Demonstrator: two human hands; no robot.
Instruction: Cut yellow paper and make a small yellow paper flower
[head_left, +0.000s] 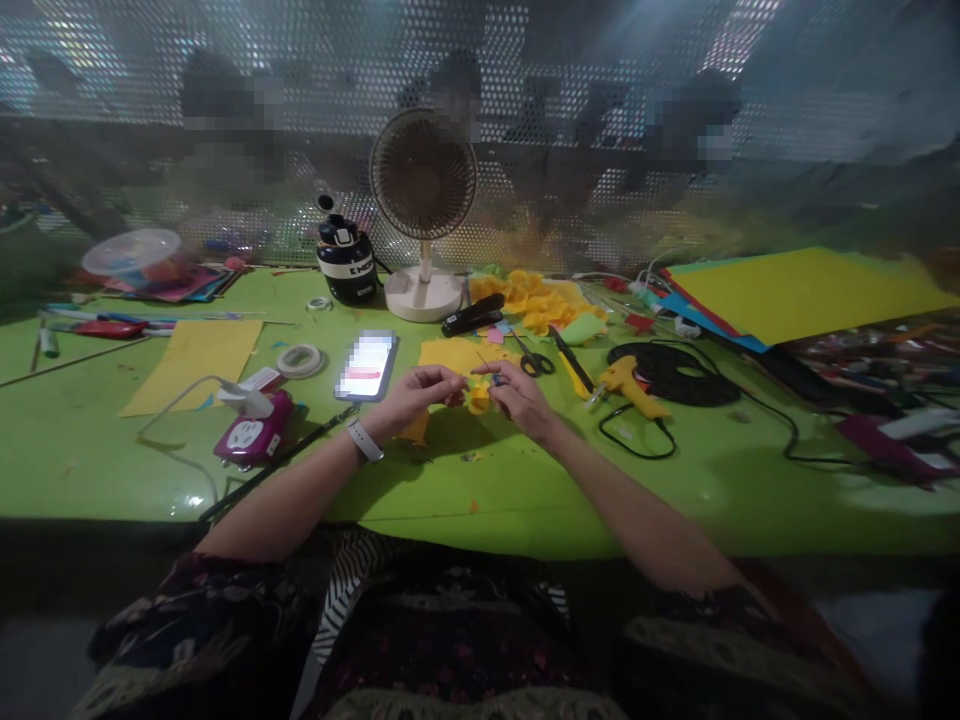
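Note:
My left hand [420, 395] is closed in a pinch beside a small yellow curled paper piece [478, 401]; what its fingertips hold is too small to make out. On the other side, my right hand [521, 398] is closed with its fingers on that paper piece, which hangs just under the fingertips. A thin light strip shows near the right index finger. Behind the fingers lies a flat yellow paper sheet [450, 353]. Another yellow scrap [416, 430] is beneath my left hand. Black scissors [535, 363] rest just beyond my right hand.
A lit phone [365, 366] and tape roll [300, 361] lie left, near a purple power strip [253, 430]. Behind stand a fan [424, 180] and dark bottle [347, 262]. Yellow crumpled paper [536, 300], a stapler [474, 314], a cutter [571, 365] and a corded glue gun [634, 388] are right.

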